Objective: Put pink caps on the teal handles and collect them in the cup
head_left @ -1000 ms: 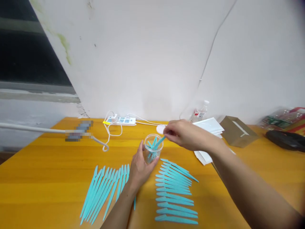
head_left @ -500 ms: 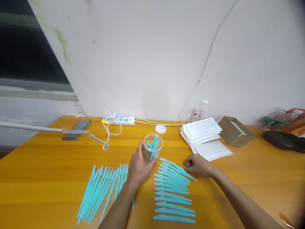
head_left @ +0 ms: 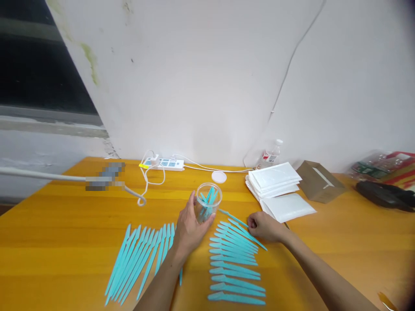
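My left hand (head_left: pixel 191 224) is wrapped round a clear round jar (head_left: pixel 207 216), which stands open on the table. Inside the jar, several short teal pieces (head_left: pixel 209 199) lean at different angles. Over on the right, the closed fingers of my right hand (head_left: pixel 264 226) pinch the end of one teal plastic knife (head_left: pixel 231 216), whose other end points toward the jar. Below it, more teal knives (head_left: pixel 238 287) lie in a fanned column. A second row of teal knives (head_left: pixel 139 259) spreads out left of my left forearm, which partly covers it.
A white round lid (head_left: pixel 219 176) lies behind the jar. Farther back are a power strip (head_left: pixel 171 164) with cables and a plastic bottle (head_left: pixel 272 153). White padded envelopes (head_left: pixel 288 207), a brown box (head_left: pixel 320 183) and a dark bag (head_left: pixel 382 196) sit to the right.
My right hand has moved slightly left and has separated one knife from the top of the right-hand column. My left hand still holds the jar in place.
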Motion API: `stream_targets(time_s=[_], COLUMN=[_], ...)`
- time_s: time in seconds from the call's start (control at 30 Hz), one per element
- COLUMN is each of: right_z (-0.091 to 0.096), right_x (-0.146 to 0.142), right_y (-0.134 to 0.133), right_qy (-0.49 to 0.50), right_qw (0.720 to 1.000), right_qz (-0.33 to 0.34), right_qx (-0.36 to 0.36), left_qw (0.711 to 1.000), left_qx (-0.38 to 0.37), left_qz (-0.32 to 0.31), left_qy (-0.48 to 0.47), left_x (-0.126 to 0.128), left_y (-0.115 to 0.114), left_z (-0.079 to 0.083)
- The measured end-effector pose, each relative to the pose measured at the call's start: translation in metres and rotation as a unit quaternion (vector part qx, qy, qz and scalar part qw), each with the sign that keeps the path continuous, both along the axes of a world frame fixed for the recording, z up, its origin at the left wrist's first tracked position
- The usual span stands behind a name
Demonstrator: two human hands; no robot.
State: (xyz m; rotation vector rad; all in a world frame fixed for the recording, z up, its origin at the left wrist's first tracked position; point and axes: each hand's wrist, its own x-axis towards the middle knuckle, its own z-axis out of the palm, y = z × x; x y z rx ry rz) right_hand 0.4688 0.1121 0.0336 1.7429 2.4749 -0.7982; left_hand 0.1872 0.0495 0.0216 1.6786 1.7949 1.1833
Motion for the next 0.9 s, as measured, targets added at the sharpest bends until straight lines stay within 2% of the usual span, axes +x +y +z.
stream_targets(time_s=[0.1, 0.17, 0.23, 0.3, 0.4, 0.47, 0.53, 0.6, 0.77, 0.83, 0.9], right_z=[0.011, 0.034, 0.070, 0.114, 0.170, 0.191, 0.201, 0.207, 0.224, 0.220, 0.206], right_x=[0.005, 0.014, 0.019, 0.014, -0.018, -0.048, -0.072, -0.084, -0.084, -0.094, -0.107], right_y=[0.000, -0.001, -0.005, -0.011, -0.017, -0.017, -0.014, -0.012, -0.006, 0.002, 0.012], right_qy=[0.000, 0.026, 0.071, 0.105, 0.098, 0.079, 0.056, 0.051, 0.074, 0.058, 0.038], right_qw=[0.999, 0.997, 0.991, 0.985, 0.974, 0.966, 0.955, 0.945, 0.938, 0.942, 0.954], right_qz=[-0.018, -0.036, -0.047, -0.028, 0.036, 0.100, 0.158, 0.187, 0.147, 0.156, 0.179], right_qx=[0.042, 0.070, 0.101, 0.135, 0.200, 0.223, 0.246, 0.263, 0.305, 0.290, 0.237], left_qw=[1.000, 1.000, 1.000, 1.000, 1.000, 1.000, 1.000, 1.000, 1.000, 1.000, 1.000], left_qx=[0.008, 0.013, 0.016, 0.016, 0.008, 0.004, 0.006, 0.010, 0.013, 0.008, 0.001], left_qz=[-0.001, -0.005, -0.006, -0.007, -0.008, -0.007, -0.006, -0.004, -0.011, -0.009, -0.007], left_qy=[-0.004, -0.010, -0.014, -0.015, -0.011, -0.007, -0.005, -0.003, -0.001, -0.003, -0.006], left_x=[0.000, 0.000, 0.000, -0.001, 0.000, 0.000, 0.001, 0.000, 0.000, 0.000, 0.001], left_y=[0.000, -0.001, -0.001, -0.002, -0.001, -0.001, -0.001, 0.000, 0.000, -0.001, -0.001], left_z=[-0.001, -0.002, -0.001, 0.000, 0.002, 0.003, 0.002, 0.001, -0.001, 0.001, 0.003])
